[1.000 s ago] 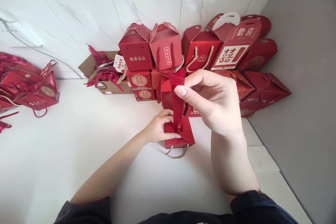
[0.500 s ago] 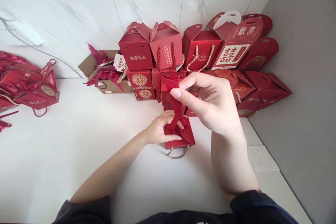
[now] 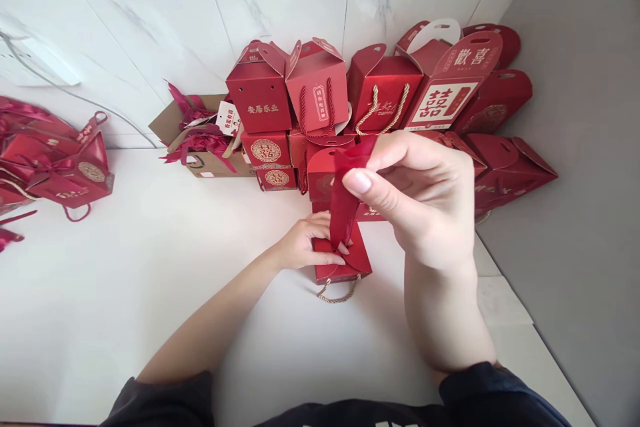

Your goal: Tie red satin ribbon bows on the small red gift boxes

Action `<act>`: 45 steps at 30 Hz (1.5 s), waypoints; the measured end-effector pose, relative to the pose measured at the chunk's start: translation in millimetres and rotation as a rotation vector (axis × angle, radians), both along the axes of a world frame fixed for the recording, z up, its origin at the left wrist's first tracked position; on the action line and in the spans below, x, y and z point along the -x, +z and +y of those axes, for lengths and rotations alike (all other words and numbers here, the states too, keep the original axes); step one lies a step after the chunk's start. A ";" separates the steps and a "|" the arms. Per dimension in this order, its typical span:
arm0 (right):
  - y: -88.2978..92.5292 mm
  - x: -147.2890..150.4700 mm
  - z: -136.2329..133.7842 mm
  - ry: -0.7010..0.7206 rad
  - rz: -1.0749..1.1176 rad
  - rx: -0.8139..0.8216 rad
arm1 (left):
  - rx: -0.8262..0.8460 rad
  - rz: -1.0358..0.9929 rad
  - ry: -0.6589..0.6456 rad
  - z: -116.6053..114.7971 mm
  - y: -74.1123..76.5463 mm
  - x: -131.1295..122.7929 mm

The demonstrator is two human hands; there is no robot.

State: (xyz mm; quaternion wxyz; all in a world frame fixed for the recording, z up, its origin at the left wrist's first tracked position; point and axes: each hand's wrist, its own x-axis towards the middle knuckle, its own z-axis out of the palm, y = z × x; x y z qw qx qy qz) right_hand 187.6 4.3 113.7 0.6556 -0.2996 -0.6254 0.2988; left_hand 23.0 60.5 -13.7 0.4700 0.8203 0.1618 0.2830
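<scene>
A small red gift box (image 3: 359, 260) stands on the white table, its lid flaps folded together and a twisted gold cord handle (image 3: 338, 299) hanging on the near side. My left hand (image 3: 303, 243) lies over the left of its top, thumb and fingers gripping it around the base of a ribbon. That dark red satin ribbon (image 3: 343, 213) rises from the lid. Its upper end is pinched between thumb and forefinger of my right hand (image 3: 430, 193), held well above the box. Whether the ribbon passes through the lid holes is hidden by my left fingers.
Stacked red gift boxes (image 3: 315, 100) stand behind against the marble-patterned wall, reaching right to the grey side panel (image 3: 575, 147). Back left is a cardboard box (image 3: 220, 167) with ribbon bows. Ribboned gift boxes (image 3: 65, 167) sit at the far left.
My right hand has moved right and slightly closer to me with the ribbon, which now stands straighter and tighter. My left hand and the box have stayed nearly still.
</scene>
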 end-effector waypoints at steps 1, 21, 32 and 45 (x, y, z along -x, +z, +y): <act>-0.7 -0.1 -0.5 -0.009 -0.006 -0.001 | 0.000 0.004 0.002 1.0 -1.5 0.3; -5.0 -11.9 14.6 -0.217 0.112 -0.113 | -0.240 -0.059 0.293 -6.4 0.1 -2.1; -3.9 -1.9 4.5 -0.283 0.026 -0.103 | -0.118 -0.029 0.200 -6.6 -3.5 -3.2; -11.5 5.3 9.1 -0.290 0.111 -0.045 | 0.075 -0.119 0.133 -13.6 -15.3 -11.8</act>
